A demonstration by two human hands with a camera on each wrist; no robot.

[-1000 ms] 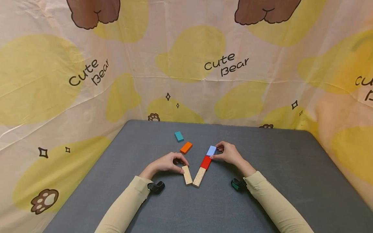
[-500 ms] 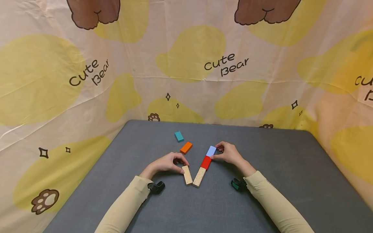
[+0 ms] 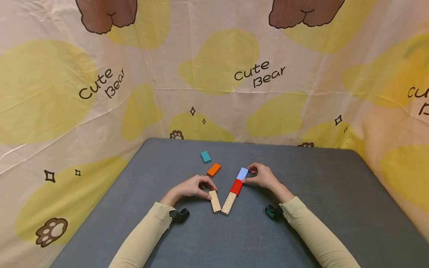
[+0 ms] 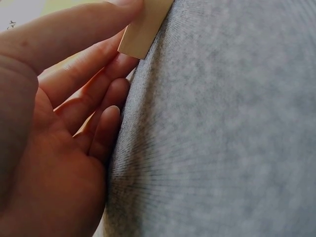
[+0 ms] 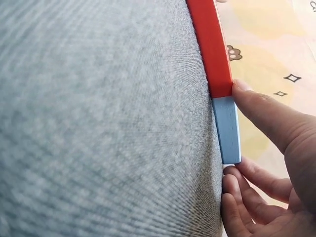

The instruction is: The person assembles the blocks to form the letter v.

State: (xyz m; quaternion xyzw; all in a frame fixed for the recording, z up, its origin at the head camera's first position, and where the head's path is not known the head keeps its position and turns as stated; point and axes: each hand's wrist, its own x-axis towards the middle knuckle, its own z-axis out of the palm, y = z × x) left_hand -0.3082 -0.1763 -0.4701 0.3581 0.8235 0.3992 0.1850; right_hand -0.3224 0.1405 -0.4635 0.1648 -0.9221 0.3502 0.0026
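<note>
Three flat blocks lie end to end in a slanting row on the grey table: a speckled wooden block [image 3: 228,204] nearest, a red block [image 3: 236,187] in the middle, a light blue block [image 3: 242,174] farthest. My right hand [image 3: 264,177] pinches the light blue block from the right, its thumb where blue meets red and a fingertip at the far end, as the right wrist view also shows. My left hand [image 3: 193,187] pinches the far end of a plain wooden block [image 3: 215,203], whose near end is close beside the row's near end, making a V shape.
Beyond the left hand lie an orange block [image 3: 213,170] and a teal block [image 3: 206,157]. The grey table [image 3: 301,238] runs back to a patterned cloth backdrop [image 3: 214,74]. Dark bands [image 3: 180,215] sit on both wrists.
</note>
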